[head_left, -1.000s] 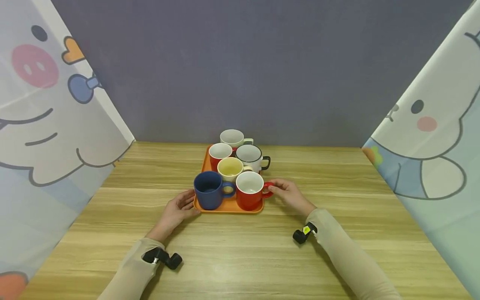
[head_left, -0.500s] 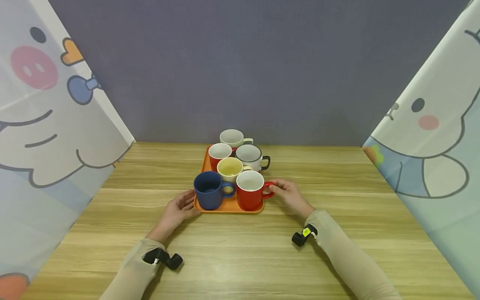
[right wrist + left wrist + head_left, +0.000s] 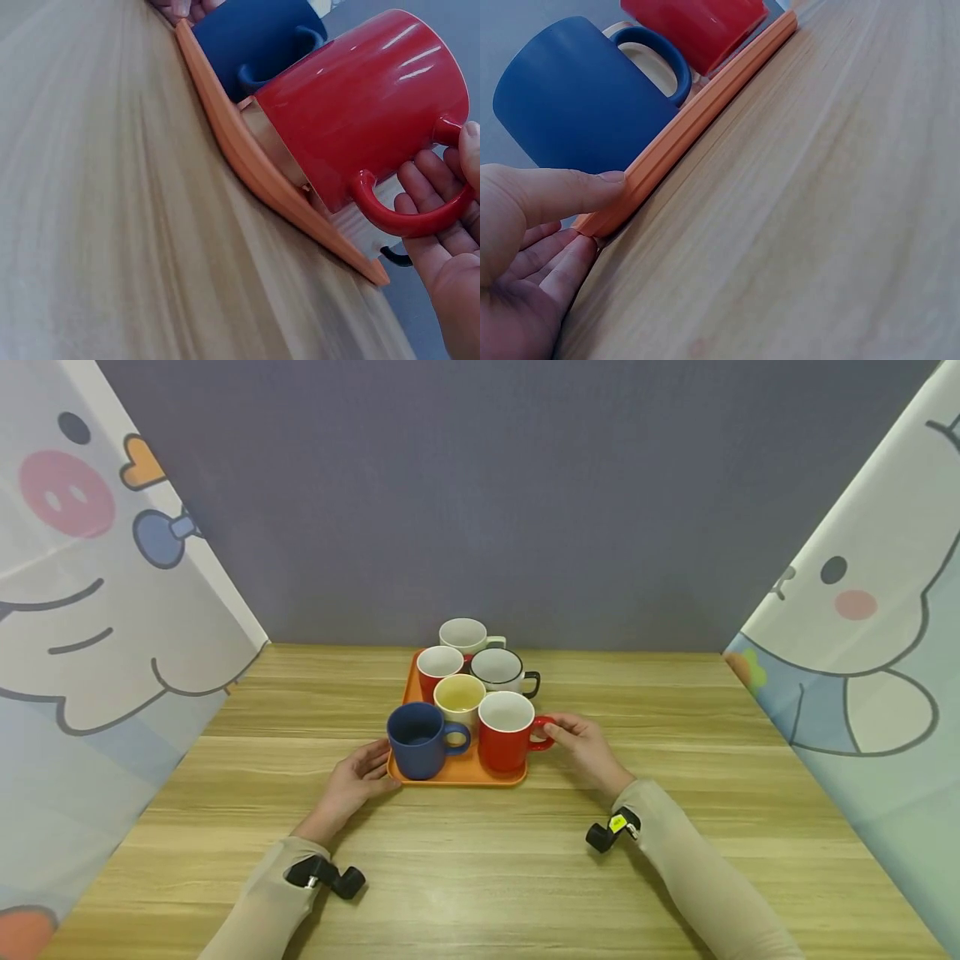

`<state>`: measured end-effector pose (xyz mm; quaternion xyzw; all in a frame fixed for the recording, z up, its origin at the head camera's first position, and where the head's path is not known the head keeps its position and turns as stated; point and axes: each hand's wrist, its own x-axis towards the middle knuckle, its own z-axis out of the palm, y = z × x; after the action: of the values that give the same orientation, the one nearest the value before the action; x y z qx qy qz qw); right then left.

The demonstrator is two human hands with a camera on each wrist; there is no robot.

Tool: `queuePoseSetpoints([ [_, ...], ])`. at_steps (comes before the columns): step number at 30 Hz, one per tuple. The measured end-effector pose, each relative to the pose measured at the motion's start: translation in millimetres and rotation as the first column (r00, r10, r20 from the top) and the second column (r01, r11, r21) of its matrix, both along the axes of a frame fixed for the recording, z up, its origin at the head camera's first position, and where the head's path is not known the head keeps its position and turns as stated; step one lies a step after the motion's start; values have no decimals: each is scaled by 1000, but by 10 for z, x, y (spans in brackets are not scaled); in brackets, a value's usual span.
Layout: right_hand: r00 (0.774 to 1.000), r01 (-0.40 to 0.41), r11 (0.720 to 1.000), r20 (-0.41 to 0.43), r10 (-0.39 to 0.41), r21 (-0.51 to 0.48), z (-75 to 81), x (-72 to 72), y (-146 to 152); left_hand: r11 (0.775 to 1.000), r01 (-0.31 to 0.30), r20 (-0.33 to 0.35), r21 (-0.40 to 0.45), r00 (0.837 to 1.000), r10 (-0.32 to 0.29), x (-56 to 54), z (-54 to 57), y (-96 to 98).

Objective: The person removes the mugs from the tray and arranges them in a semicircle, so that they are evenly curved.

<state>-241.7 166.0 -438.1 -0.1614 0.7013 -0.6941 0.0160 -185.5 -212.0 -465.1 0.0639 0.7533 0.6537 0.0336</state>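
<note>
My right hand (image 3: 583,747) holds the large red mug (image 3: 504,745), white inside, by its handle (image 3: 409,223). In the right wrist view the mug's base hangs above the orange tray (image 3: 247,161), a gap showing beneath it. My left hand (image 3: 360,774) holds the tray's near left corner, thumb (image 3: 577,191) on the rim and fingers at its outer side. Beside that corner a dark blue mug (image 3: 417,752) stands on the tray, handle to the right. Just behind is a pale yellow mug (image 3: 456,703), partly covered by the red one.
Farther back are a smaller red mug (image 3: 432,683), a white mug with a black rim and handle (image 3: 495,670), and a plain white mug (image 3: 462,635). The wooden table (image 3: 465,868) meets a grey panel (image 3: 480,510) behind. Cartoon-printed sheets (image 3: 97,568) flank both sides.
The red mug in my right hand has risen and shifted slightly right, showing more bare tray by the blue mug. My left hand has stayed at the tray corner.
</note>
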Motion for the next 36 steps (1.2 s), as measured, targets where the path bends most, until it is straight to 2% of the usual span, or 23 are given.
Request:
queuePoseSetpoints([
  [7,1000,-3,996,1,3,-86,43,9,29,1000,-4,-4,10,1000,4,6,7,10],
  [15,1000,4,993,-9,-5,-120,50,1,99,1000,-6,1,-2,1000,6,5,12,4],
  [24,997,29,986,-61,-39,-161,55,-10,207,1000,-1,9,1,1000,1,-7,6,-1],
  [36,997,28,981,-65,-42,-191,60,-7,353,1000,3,18,0,1000,-3,-5,7,-6],
])
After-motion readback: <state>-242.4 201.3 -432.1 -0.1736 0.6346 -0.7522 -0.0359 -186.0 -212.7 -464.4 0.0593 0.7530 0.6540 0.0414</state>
